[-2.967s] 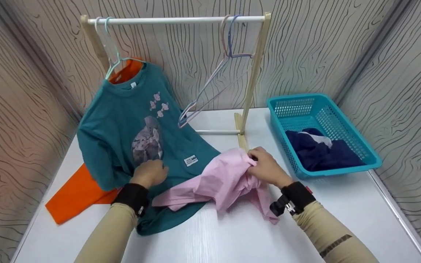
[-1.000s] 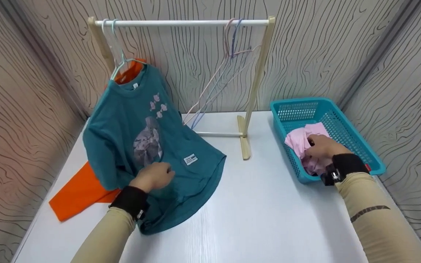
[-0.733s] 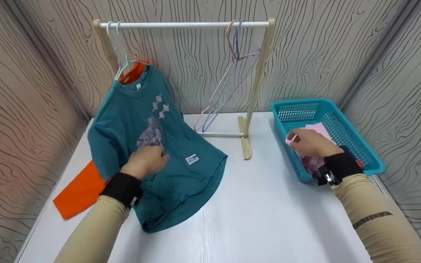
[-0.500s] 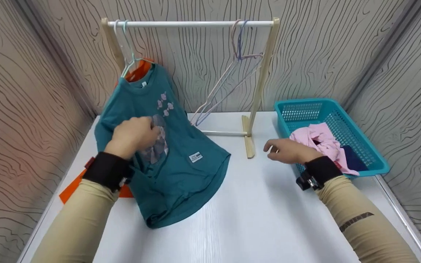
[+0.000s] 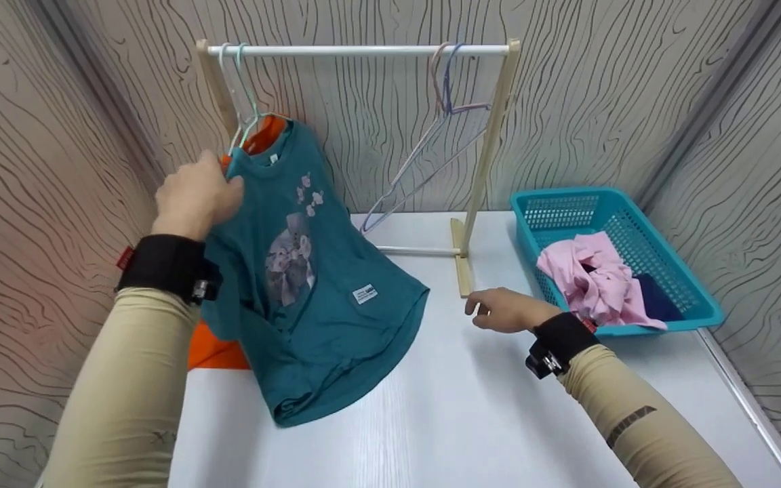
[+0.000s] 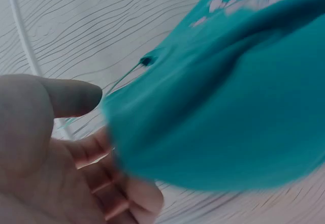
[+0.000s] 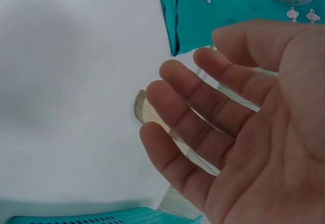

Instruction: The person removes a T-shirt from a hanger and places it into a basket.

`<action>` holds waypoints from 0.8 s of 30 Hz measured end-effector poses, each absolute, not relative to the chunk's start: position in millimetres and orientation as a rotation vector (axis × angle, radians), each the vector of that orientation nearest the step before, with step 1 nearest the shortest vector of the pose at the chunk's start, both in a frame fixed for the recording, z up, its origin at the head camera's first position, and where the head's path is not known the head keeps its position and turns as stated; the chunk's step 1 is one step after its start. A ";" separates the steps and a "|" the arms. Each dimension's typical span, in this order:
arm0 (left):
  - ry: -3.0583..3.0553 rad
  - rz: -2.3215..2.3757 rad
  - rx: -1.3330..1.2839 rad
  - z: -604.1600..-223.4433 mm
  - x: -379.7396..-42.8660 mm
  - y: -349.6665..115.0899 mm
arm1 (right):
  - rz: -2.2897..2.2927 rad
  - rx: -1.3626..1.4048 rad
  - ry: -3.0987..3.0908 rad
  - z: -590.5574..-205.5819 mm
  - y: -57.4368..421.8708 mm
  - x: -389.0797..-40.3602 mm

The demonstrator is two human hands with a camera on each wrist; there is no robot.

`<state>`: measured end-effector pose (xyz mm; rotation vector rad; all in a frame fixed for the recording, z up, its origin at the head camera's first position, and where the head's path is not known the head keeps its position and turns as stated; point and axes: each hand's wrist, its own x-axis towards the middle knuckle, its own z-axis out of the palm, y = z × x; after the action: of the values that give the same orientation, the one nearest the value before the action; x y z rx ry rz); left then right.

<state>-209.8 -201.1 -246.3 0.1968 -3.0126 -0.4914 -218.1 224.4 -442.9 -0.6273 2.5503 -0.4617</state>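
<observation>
My left hand [image 5: 197,193] is raised at the left shoulder of a teal T-shirt [image 5: 336,264] on a hanger [image 5: 248,122]. In the left wrist view the thumb stands apart from the loosely bent fingers [image 6: 96,178], and the shirt's blurred edge lies by the fingertips; contact cannot be told. An orange garment [image 5: 217,352] shows behind the shirt. Over the white table my right hand [image 5: 506,310] hovers with nothing in it, its fingers relaxed and spread in the right wrist view. Right of it, a crumpled pink garment [image 5: 594,278] lies in a turquoise basket [image 5: 692,271].
The rack's white rod [image 5: 356,51] runs across between wooden posts [image 5: 489,156]. Two bare hangers [image 5: 424,146] hang at its right end. A dark blue garment [image 5: 658,298] sits partly under the pink one. The rack's wooden foot [image 5: 464,274] stands near my right hand.
My right hand put the pink garment into the basket, let go and came back left over the table. My left hand rose from the shirt's front to its left shoulder.
</observation>
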 end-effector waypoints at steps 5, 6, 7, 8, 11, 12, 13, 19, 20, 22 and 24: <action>-3.014 -0.570 0.168 -257.6 -224.6 -194.8 | -0.455 -0.604 2.552 -451.0 226.5 -212.4; -3.019 -0.586 0.163 -258.5 -227.6 -193.2 | -0.453 -0.599 2.554 -452.0 227.2 -211.5; -3.024 -0.606 0.156 -259.3 -230.6 -191.6 | -0.453 -0.594 2.557 -452.7 227.9 -210.7; -3.023 -0.631 0.144 -260.1 -233.5 -190.2 | -0.456 -0.588 2.558 -453.4 228.6 -209.9; -2.987 -0.670 0.127 -262.2 -240.4 -187.4 | -0.464 -0.589 2.556 -456.0 230.3 -208.3; -2.972 -0.686 0.128 -262.6 -242.1 -186.7 | -0.468 -0.587 2.555 -457.2 231.1 -207.9; -2.953 -0.694 0.126 -262.6 -243.6 -185.9 | -0.472 -0.592 2.553 -458.1 231.8 -207.4; -2.891 -0.673 0.107 -252.3 -247.3 -179.2 | -0.489 -0.570 2.550 -461.8 239.0 -207.1; -2.890 -0.669 0.097 -249.4 -247.3 -178.2 | -0.491 -0.563 2.550 -462.0 240.1 -207.3; -2.893 -0.676 0.085 -243.9 -246.8 -176.1 | -0.495 -0.572 2.549 -461.7 241.4 -207.6; -2.895 -0.673 0.067 -238.9 -247.5 -174.1 | -0.499 -0.571 2.549 -461.2 242.1 -208.0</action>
<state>-247.5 -174.1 -238.9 0.0670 -2.8954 -0.6725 -208.0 242.1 -461.2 -0.5709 2.5485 -0.4986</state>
